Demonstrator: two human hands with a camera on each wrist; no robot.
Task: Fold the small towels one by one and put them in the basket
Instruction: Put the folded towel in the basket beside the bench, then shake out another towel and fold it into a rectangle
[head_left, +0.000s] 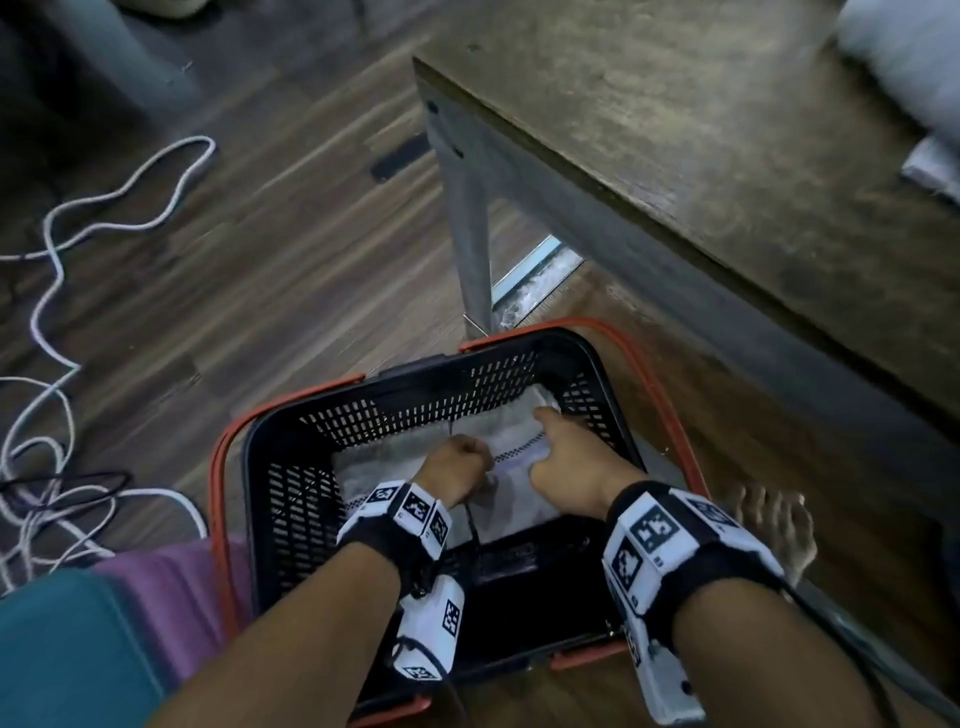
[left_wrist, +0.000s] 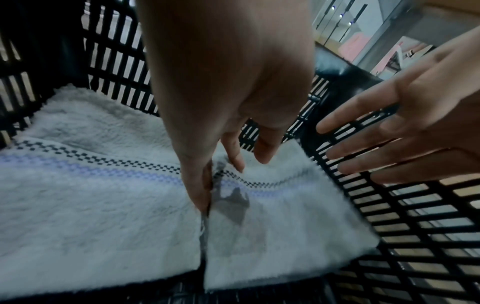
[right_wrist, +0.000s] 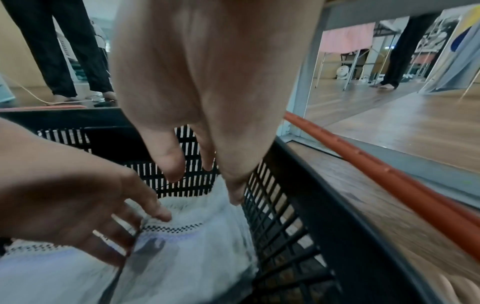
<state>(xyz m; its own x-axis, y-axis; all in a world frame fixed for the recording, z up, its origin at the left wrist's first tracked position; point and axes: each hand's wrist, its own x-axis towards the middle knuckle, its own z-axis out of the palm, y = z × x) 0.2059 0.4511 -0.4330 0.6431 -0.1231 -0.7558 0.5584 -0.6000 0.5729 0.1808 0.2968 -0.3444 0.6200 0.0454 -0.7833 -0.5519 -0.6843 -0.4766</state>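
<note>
A black mesh basket (head_left: 415, 410) with orange handles (head_left: 670, 395) stands on the floor. Two folded white towels with a checked stripe lie side by side in it: the left towel (head_left: 363, 467) (left_wrist: 91, 205) and the right towel (head_left: 519, 441) (left_wrist: 285, 216) (right_wrist: 194, 246). My left hand (head_left: 457, 467) (left_wrist: 228, 144) (right_wrist: 64, 195) reaches down at the gap between them, its fingertips touching the right towel's inner edge. My right hand (head_left: 566, 457) (left_wrist: 415, 123) (right_wrist: 207, 82) hovers over the right towel by the basket wall (right_wrist: 272, 205), fingers straight and holding nothing.
A wooden table (head_left: 675, 130) with a grey leg (head_left: 470, 234) stands just beyond the basket. More white towels (head_left: 904, 52) lie at its far right. White cable (head_left: 52, 312) loops over the floor at left. A bare foot (head_left: 774, 525) is right of the basket.
</note>
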